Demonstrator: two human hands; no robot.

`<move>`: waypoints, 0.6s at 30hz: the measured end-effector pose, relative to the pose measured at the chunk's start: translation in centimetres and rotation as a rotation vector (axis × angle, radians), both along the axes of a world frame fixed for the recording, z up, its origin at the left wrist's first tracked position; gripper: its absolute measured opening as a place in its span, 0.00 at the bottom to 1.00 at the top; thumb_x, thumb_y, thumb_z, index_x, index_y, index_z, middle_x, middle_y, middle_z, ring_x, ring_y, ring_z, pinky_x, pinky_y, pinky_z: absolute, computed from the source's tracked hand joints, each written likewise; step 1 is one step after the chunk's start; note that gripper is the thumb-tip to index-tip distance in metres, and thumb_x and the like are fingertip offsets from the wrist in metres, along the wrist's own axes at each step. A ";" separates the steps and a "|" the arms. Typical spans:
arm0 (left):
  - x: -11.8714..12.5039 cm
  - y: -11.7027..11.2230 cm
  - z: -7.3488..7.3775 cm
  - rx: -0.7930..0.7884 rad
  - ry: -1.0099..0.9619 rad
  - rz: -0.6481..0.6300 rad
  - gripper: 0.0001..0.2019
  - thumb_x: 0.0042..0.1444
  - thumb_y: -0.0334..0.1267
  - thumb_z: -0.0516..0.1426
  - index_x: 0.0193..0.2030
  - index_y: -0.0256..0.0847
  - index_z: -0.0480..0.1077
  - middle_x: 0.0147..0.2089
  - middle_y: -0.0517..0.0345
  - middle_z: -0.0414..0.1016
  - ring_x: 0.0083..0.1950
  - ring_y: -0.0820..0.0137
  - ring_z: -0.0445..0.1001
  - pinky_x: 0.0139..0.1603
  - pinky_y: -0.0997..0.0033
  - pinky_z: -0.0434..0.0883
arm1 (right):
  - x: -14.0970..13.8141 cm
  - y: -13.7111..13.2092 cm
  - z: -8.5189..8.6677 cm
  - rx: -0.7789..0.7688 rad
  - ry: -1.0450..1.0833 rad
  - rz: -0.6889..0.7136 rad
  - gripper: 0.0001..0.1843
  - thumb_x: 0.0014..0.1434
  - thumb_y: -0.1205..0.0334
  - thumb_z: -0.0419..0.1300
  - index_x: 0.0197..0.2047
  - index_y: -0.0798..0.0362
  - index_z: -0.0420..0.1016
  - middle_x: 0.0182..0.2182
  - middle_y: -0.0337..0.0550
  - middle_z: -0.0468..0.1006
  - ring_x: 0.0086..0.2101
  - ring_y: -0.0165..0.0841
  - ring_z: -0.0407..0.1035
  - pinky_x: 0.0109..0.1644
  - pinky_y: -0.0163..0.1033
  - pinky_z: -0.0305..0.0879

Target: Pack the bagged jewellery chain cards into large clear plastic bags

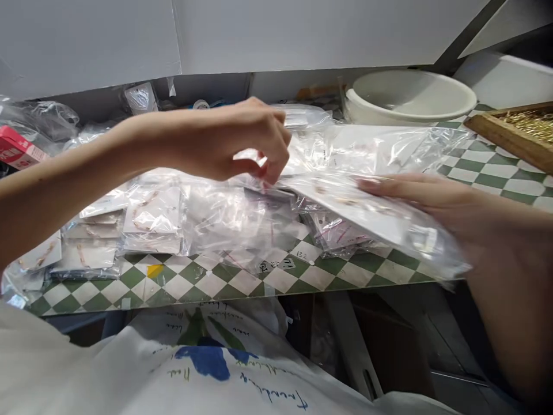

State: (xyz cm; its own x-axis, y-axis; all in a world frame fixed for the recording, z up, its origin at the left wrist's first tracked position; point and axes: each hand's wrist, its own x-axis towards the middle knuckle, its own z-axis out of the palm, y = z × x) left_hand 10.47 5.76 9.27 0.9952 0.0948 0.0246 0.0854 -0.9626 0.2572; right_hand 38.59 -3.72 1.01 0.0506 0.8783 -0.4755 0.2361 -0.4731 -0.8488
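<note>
My left hand (233,141) reaches across from the left, its fingers pinched on the edge of a clear plastic bag (302,190). My right hand (432,199) is under and alongside the same bag, which holds a white card (363,210) with small pieces on it; its fingers lie stretched along the bag and support it above the table. Beneath the hands lie several more clear bags with white cards (151,222), spread over the green-and-white checked table (242,282).
A white basin (410,98) stands at the back right. A wooden tray (514,129) with gold-coloured pieces is at the far right. A red box (17,150) and crumpled plastic sit at the back left. The table's front edge runs just above my lap.
</note>
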 end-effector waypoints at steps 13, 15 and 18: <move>-0.1 -0.9 1.9 0.166 -0.061 0.133 0.12 0.73 0.27 0.54 0.43 0.32 0.79 0.40 0.54 0.75 0.55 0.60 0.75 0.59 0.65 0.65 | -12.8 5.1 0.9 0.186 0.409 0.306 0.12 0.54 0.71 0.71 0.37 0.56 0.71 0.26 0.35 0.68 0.26 0.23 0.60 0.25 0.30 0.60; -0.3 -0.9 1.9 0.224 -0.042 0.176 0.13 0.74 0.29 0.52 0.44 0.32 0.78 0.41 0.54 0.73 0.61 0.57 0.73 0.62 0.61 0.62 | -13.0 5.7 1.1 0.153 0.375 0.364 0.10 0.55 0.71 0.70 0.35 0.55 0.71 0.26 0.36 0.70 0.25 0.24 0.62 0.26 0.31 0.60; -1.5 -0.5 2.0 0.274 -0.077 0.237 0.15 0.74 0.24 0.48 0.50 0.25 0.76 0.47 0.51 0.71 0.63 0.55 0.72 0.62 0.60 0.62 | -11.2 6.5 2.0 0.155 0.204 0.549 0.11 0.58 0.64 0.71 0.31 0.55 0.72 0.25 0.37 0.71 0.24 0.24 0.63 0.26 0.33 0.58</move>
State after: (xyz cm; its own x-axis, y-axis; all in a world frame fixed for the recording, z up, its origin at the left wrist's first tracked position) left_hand 8.95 5.22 11.23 0.9407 0.3019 0.1550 0.3045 -0.9525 0.0069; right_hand 27.41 2.78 2.97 -0.5083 0.8100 -0.2926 0.2361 -0.1956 -0.9518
